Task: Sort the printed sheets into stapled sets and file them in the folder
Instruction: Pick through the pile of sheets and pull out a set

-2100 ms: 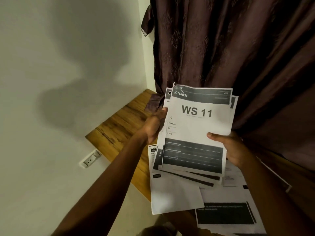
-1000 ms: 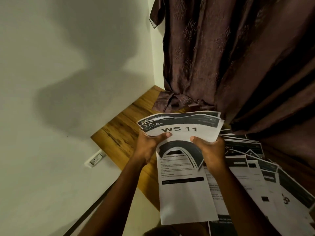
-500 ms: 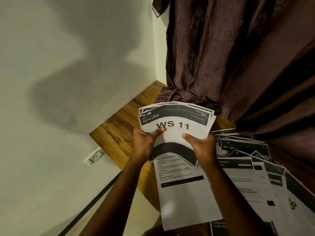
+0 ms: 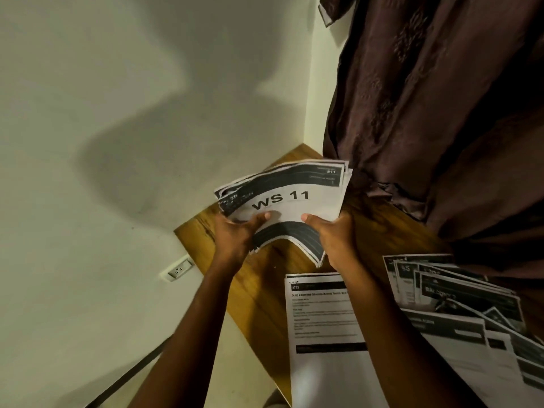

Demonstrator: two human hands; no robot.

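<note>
Stack of printed sheets (image 4: 290, 201) headed "WS 11", held above the desk (image 4: 265, 278), long axis pointing away, near edge bowed upward, left hand (image 4: 235, 234) and right hand (image 4: 332, 237) each in a thumb-on-top grip grasping it.

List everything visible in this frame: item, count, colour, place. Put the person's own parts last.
WS 11 stack: one bundle, white with dark bands, held bowed above the table.
Text sheet: one, white, flat on the table near its front edge.
Fanned sheets: several, count unclear, white and dark, on the table at right.
Table: one, brown wood, in the corner.
Curtain: one, dark brown, upper right.
Wall socket: one, white, low on the wall.
Left hand: grips the stack's left side.
Right hand: grips its right side.
</note>
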